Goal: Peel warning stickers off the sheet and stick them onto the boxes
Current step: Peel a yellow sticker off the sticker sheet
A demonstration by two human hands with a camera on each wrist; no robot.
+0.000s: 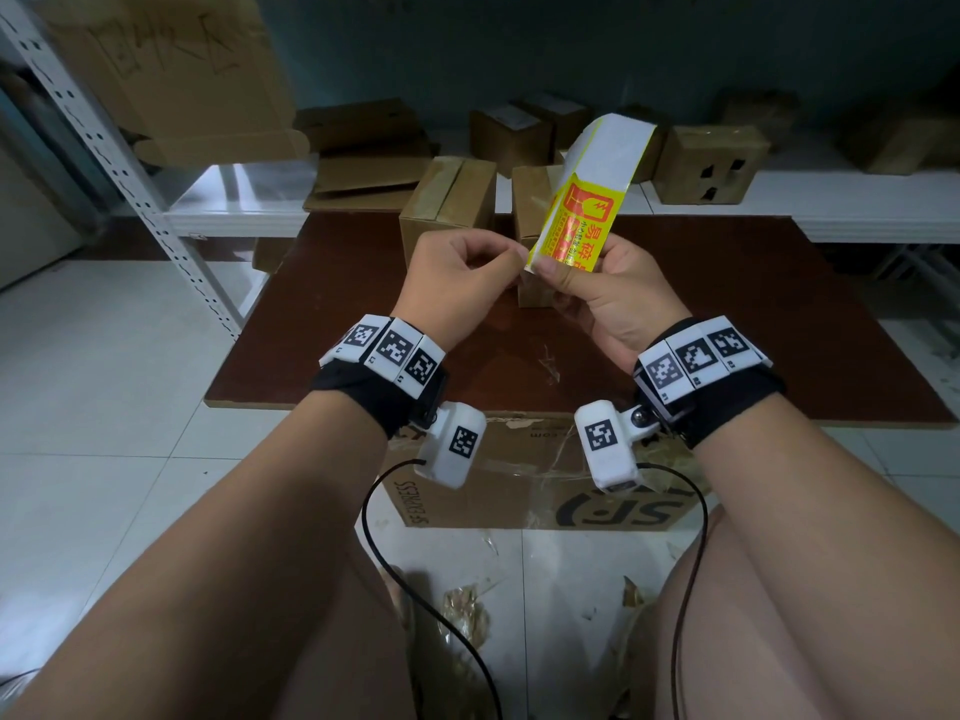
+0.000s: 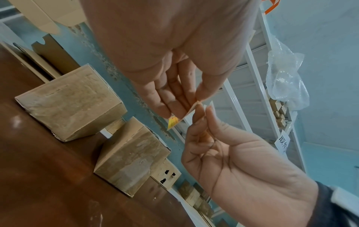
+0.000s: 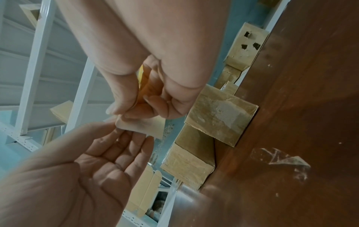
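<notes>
Nearest the camera, 2 bare forearms reach forward, each wrist wrapped in a black strap carrying white blocks printed with black-and-white square codes. Below them a large cardboard carton (image 1: 519,475) stands on the white tiled floor under the near edge of the brown surface (image 1: 322,350), which bears a scrap of clear tape (image 1: 548,363).

Above the surface the 2 hands meet. The right hand (image 1: 613,291) grips the lower end of the sticker sheet (image 1: 582,200) — thumb in front, fingers curled behind — and holds it upright. The sheet's lower part carries a yellow and red warning sticker (image 1: 576,226) printed with a cracked bottle and Chinese characters; its upper part is bare white backing that curls over at the top. The left hand (image 1: 460,272) pinches the sticker's lower left corner between thumb and forefinger, its other fingers loosely extended in the left wrist view. In that view a small yellow corner (image 2: 172,122) shows below the fingertips.

Beyond the hands, 2 taped cardboard boxes stand side by side on the surface: the left box (image 1: 447,210) in full view, the right box (image 1: 535,215) partly hidden by the sheet and hands.

Farther back, a low white shelf (image 1: 831,200) holds flattened cardboard (image 1: 363,163), more small boxes and 1 box with torn holes (image 1: 709,166), against a blue-green wall.
</notes>
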